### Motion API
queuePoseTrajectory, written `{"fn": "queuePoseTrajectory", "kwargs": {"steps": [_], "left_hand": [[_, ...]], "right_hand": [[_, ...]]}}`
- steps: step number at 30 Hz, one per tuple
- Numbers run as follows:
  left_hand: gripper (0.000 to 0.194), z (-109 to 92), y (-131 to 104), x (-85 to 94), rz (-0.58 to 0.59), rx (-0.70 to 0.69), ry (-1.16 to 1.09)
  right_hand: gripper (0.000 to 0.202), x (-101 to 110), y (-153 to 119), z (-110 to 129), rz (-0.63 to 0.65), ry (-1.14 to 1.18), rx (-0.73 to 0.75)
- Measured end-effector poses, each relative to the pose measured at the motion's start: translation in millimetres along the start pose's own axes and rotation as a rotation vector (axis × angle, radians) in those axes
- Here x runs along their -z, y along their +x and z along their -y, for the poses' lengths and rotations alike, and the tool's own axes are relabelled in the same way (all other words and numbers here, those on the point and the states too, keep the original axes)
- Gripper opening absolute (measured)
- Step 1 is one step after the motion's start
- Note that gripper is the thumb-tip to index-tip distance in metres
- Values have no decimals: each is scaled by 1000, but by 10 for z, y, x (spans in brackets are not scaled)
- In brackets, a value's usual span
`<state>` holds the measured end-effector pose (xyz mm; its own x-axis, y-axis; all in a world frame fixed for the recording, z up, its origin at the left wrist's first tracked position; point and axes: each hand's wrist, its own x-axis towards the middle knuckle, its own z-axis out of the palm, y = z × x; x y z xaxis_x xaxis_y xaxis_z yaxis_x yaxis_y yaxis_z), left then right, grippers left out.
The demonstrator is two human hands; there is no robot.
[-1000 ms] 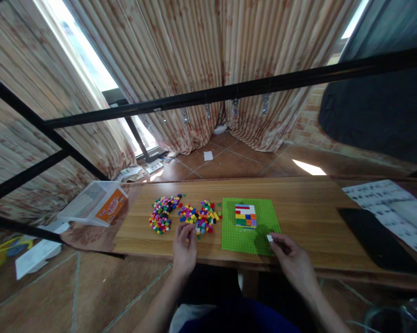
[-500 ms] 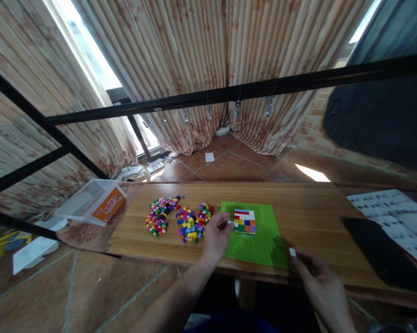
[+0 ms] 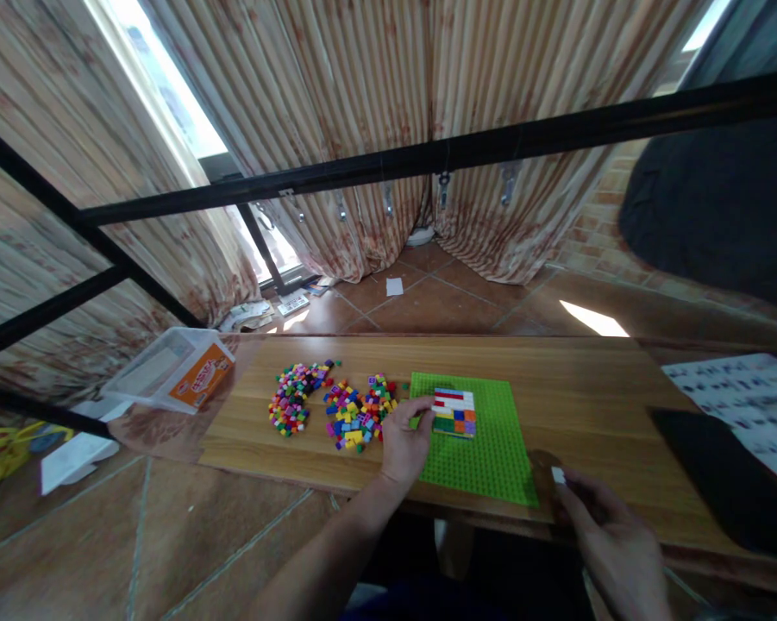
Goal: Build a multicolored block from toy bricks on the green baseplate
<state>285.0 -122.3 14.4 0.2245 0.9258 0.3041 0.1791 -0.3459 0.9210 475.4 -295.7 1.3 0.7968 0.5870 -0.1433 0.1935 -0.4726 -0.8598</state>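
Pinching a small white brick (image 3: 558, 475) by its sides, the right hand (image 3: 611, 530) hung at the lower right of the frame, just off the near right corner of the green baseplate (image 3: 491, 470). The brick looked to be hard plastic, very light and stiff, unlikely to break but smooth enough to slip from a loose hold; its opposite side walls seemed the best grip, with the studs and underside left free.

Nearer the middle of the frame, the left hand (image 3: 406, 440) reached over the baseplate's left edge, its thumb and fingers drawn together at the left side of the low brick build (image 3: 464, 402). Whether they pinched a piece there could not be told. The build sat on the upper middle part of the baseplate, with white and red on its far part and green, blue and orange nearer. It appeared rigid, and probably best steadied low along its outer walls, since a pull on one upper brick might loosen it.

Left of that hand, a mixed brick pile (image 3: 355, 414) lay on the wooden counter (image 3: 575, 388), loose and likely to scatter if nudged. Farther left lay a second, curved pile (image 3: 291, 397), and beyond it, at the frame's left, stood a clear plastic box (image 3: 200, 375).
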Motion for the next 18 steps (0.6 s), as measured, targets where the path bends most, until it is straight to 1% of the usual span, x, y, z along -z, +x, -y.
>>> {"fn": "queuePoseTrajectory", "kwargs": {"steps": [5,8,13,18], "left_hand": [[19,-9,-1,-4,-2,-23,13],[18,-35,11,-7,18,-1,-8],[21,-72,7,-11,10,29,-48],[22,-98,-15,-12,24,71,-66]], "right_hand": [[52,10,24,-42,14,-18,8],[52,7,22,-51,5,-28,-13],[53,-4,20,-64,34,-14,-40],[52,-10,12,-38,8,-47,-21]]}}
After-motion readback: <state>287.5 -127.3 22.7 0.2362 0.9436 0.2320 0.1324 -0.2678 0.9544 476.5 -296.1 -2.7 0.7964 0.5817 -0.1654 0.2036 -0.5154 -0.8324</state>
